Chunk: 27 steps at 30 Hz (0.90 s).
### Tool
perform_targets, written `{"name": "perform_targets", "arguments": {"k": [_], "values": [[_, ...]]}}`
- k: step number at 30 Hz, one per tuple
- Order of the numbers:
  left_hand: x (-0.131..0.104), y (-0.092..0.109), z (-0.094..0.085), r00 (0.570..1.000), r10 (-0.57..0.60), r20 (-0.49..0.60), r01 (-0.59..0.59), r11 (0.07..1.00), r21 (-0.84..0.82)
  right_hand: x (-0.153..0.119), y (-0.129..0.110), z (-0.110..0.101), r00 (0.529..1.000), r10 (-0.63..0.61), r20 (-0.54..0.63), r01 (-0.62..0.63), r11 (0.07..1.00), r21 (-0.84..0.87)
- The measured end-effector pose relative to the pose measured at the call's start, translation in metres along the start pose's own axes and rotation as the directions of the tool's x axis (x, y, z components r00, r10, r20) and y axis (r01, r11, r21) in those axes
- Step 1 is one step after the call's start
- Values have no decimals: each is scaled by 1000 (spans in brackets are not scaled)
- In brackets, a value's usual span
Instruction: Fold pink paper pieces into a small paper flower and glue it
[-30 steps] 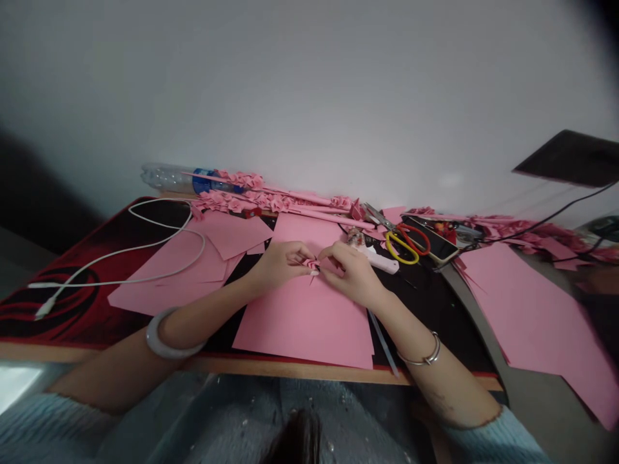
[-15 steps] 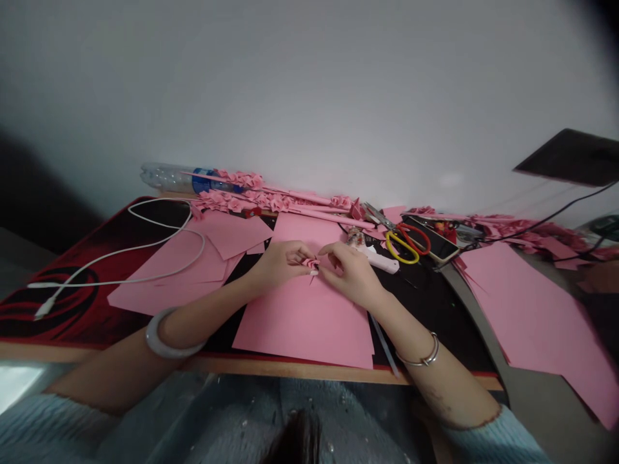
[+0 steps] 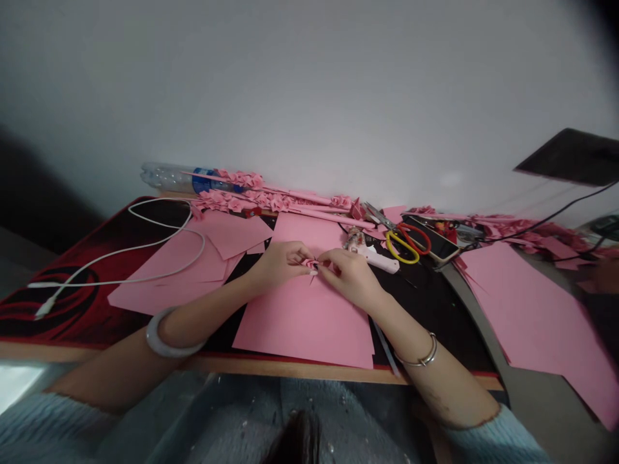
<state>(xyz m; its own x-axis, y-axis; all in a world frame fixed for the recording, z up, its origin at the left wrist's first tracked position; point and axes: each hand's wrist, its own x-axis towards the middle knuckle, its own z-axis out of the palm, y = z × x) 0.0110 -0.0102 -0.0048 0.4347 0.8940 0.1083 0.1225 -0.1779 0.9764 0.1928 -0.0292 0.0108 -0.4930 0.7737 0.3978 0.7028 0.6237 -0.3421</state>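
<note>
Between my hands is a small pink folded paper flower (image 3: 308, 263), held above a stack of pink paper sheets (image 3: 304, 328). My left hand (image 3: 280, 265) is closed on its left side, thumb at the front. The fingers of my right hand (image 3: 345, 274) pinch at the flower's right edge. A thin pointed bit sticks out below it; I cannot make out what it is. Just beyond my right hand lie a white glue gun (image 3: 380, 259) and scissors (image 3: 405, 245) with one yellow and one red handle.
Pink paper flowers with rolled stems (image 3: 271, 198) and a plastic bottle (image 3: 169, 177) line the wall. A white cable (image 3: 130, 281) crosses more pink sheets (image 3: 167, 264) at left. Further sheets (image 3: 536, 309) lie at right, near a phone (image 3: 435, 241).
My right hand's fingers have closed in and drawn together at the flower's right edge. My left hand and the flower stay almost where they were.
</note>
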Motion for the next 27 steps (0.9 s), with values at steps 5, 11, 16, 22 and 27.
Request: {"name": "perform_targets", "arguments": {"k": [5,11,16,22,27], "values": [[0,0,-1,1000,-10,-5,10,999,45,0,-1,0,999,10,41,-10,1000,0],[1,-3,-2,1000,4,-2,-4,995,99,1,-4,-1,997,38,74,-35,999,-31],[1,-4,-2,1000,2,18,-4,992,126,1,-7,0,991,92,98,-90,996,-25],[1,-6,-2,999,1,33,-6,987,162,1,-7,3,989,109,95,-113,993,33],[0,-3,-1,998,17,59,-21,997,72,1,-4,5,989,126,71,-135,981,136]]}}
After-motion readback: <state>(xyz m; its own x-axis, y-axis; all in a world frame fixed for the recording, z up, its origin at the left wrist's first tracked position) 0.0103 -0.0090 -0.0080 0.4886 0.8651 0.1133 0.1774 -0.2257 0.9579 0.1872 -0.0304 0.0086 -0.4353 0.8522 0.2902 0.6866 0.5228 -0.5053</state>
